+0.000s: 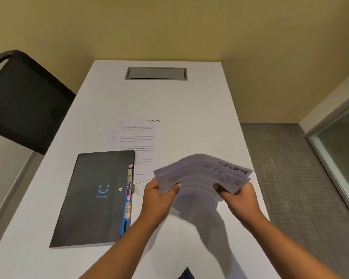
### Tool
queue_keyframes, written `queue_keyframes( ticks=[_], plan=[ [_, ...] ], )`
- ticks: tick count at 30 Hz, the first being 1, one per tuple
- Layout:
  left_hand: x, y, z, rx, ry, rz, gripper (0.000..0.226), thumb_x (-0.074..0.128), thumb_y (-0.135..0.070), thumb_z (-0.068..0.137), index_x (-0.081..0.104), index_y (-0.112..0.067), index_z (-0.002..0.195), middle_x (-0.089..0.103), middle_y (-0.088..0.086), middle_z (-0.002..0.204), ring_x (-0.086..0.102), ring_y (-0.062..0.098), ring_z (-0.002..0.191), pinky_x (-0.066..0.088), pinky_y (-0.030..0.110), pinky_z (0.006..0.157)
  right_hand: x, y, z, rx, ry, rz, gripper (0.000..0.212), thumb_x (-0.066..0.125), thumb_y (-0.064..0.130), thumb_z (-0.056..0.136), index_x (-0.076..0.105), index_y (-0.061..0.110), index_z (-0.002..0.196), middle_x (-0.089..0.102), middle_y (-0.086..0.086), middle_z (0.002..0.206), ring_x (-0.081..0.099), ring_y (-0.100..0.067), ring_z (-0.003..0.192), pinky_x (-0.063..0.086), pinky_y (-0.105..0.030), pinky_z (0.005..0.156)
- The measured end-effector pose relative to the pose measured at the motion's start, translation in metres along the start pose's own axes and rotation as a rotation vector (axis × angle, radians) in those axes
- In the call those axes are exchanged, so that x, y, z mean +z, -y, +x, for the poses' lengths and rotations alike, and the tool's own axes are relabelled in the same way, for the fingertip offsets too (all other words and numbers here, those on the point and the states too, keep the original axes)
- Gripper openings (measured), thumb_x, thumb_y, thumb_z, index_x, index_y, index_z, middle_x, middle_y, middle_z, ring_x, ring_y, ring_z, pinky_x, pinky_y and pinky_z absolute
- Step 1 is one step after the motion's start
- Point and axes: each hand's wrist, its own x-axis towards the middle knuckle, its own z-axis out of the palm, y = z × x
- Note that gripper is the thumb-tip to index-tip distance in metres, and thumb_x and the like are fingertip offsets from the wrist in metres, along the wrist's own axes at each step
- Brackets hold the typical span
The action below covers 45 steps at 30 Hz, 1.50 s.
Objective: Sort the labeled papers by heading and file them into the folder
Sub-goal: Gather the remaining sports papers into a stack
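Both hands, left [159, 195] and right [237, 195], grip a floppy stack [201, 174] by its near edge; likely light, slippery.

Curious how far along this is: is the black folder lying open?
No, the folder lies flat with its cover closed, tabs poking out its right edge.

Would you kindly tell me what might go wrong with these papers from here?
The stack of papers is fanned, held off the table only at its near edge by the left hand and right hand; sheets may slip out and mix. The folder is shut, so opening it needs a free hand; a hastily dropped stack might cover the loose sports sheet.
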Motion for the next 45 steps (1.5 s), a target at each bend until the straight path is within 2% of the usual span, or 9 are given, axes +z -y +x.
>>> queue_keyframes(
  ticks=[7, 12, 18, 22, 25, 27, 32, 37, 45],
  plan=[
    [0.006, 0.002, 0.01, -0.072, 0.045, 0.015, 0.028, 0.071, -0.014, 0.088, 0.067, -0.041, 0.092, 0.073, -0.015, 0.092, 0.067, 0.003, 0.088, 0.054, 0.019, 0.074, -0.001, -0.004, 0.003, 0.026, 0.009, -0.035, 0.032, 0.072, 0.001, 0.084, 0.072, 0.033, 0.092, 0.077, 0.012, 0.09, 0.072, -0.004, 0.086, 0.056, -0.026, 0.074],
    [0.001, 0.0, 0.023, -0.115, 0.013, 0.028, 0.008, 0.071, -0.015, 0.088, 0.071, -0.021, 0.093, 0.073, -0.007, 0.085, 0.069, 0.014, 0.082, 0.053, 0.017, 0.063, -0.003, -0.014, 0.011, 0.043, 0.021, -0.042, 0.029, 0.07, 0.006, 0.088, 0.07, 0.033, 0.1, 0.076, 0.009, 0.098, 0.071, -0.007, 0.094, 0.055, -0.025, 0.077],
    [-0.017, -0.003, 0.053, -0.151, 0.02, -0.036, 0.02, 0.074, -0.021, 0.087, 0.071, -0.018, 0.106, 0.076, 0.002, 0.1, 0.072, 0.021, 0.094, 0.058, 0.035, 0.079, 0.001, -0.028, 0.026, 0.089, 0.035, -0.098, 0.02, 0.058, 0.008, 0.096, 0.069, 0.022, 0.106, 0.077, 0.005, 0.098, 0.072, -0.018, 0.092, 0.06, -0.041, 0.08],
    [-0.032, 0.001, 0.08, -0.109, 0.099, 0.011, 0.018, 0.067, -0.03, 0.091, 0.07, -0.026, 0.109, 0.076, -0.007, 0.1, 0.072, 0.006, 0.091, 0.058, 0.026, 0.077, 0.011, -0.036, 0.039, 0.143, 0.009, -0.12, 0.02, 0.056, 0.009, 0.098, 0.072, 0.021, 0.094, 0.078, 0.005, 0.087, 0.074, -0.016, 0.082, 0.059, -0.043, 0.077],
    [-0.043, 0.013, 0.098, -0.111, 0.133, 0.287, 0.032, 0.047, -0.046, 0.097, 0.067, -0.023, 0.106, 0.07, -0.008, 0.096, 0.064, -0.007, 0.084, 0.045, 0.012, 0.072, 0.016, -0.042, 0.05, 0.197, -0.064, -0.085, 0.021, 0.055, 0.008, 0.098, 0.072, 0.019, 0.092, 0.077, 0.001, 0.085, 0.073, -0.022, 0.084, 0.058, -0.042, 0.078],
    [-0.049, 0.033, 0.111, -0.155, 0.149, 0.611, 0.051, 0.037, -0.053, 0.098, 0.06, -0.015, 0.124, 0.065, 0.004, 0.122, 0.06, 0.014, 0.113, 0.044, 0.026, 0.086, 0.017, -0.045, 0.056, 0.242, -0.11, -0.048, 0.021, 0.055, 0.006, 0.098, 0.071, 0.018, 0.094, 0.077, -0.001, 0.088, 0.072, -0.024, 0.087, 0.056, -0.037, 0.077],
    [-0.053, 0.087, 0.123, -0.158, 0.487, 1.333, 0.079, 0.04, -0.057, 0.098, 0.008, -0.014, 0.157, -0.001, 0.01, 0.165, 0.006, 0.03, 0.152, 0.014, 0.046, 0.121, 0.011, -0.051, 0.066, 0.291, -0.135, -0.065, 0.02, 0.055, 0.005, 0.098, 0.071, 0.016, 0.098, 0.077, -0.003, 0.092, 0.072, -0.023, 0.089, 0.051, -0.032, 0.076],
    [-0.062, 0.118, 0.115, -0.163, 0.51, 1.406, 0.088, 0.036, -0.069, 0.092, -0.019, -0.034, 0.152, -0.028, -0.005, 0.16, -0.018, 0.041, 0.148, 0.003, 0.056, 0.12, 0.003, -0.054, 0.068, 0.331, -0.157, -0.098, 0.021, 0.055, 0.004, 0.098, 0.072, 0.017, 0.095, 0.078, 0.003, 0.082, 0.071, -0.019, 0.081, 0.051, -0.029, 0.07],
    [-0.08, 0.117, 0.116, -0.083, 0.537, 1.49, 0.082, 0.033, -0.068, 0.094, -0.012, -0.034, 0.154, -0.021, -0.003, 0.163, -0.013, 0.032, 0.151, 0.0, 0.055, 0.12, 0.006, -0.057, 0.06, 0.386, -0.15, -0.097, 0.018, 0.055, 0.005, 0.098, 0.072, 0.014, 0.099, 0.077, 0.006, 0.081, 0.073, -0.015, 0.079, 0.05, -0.027, 0.069]
  ],
)
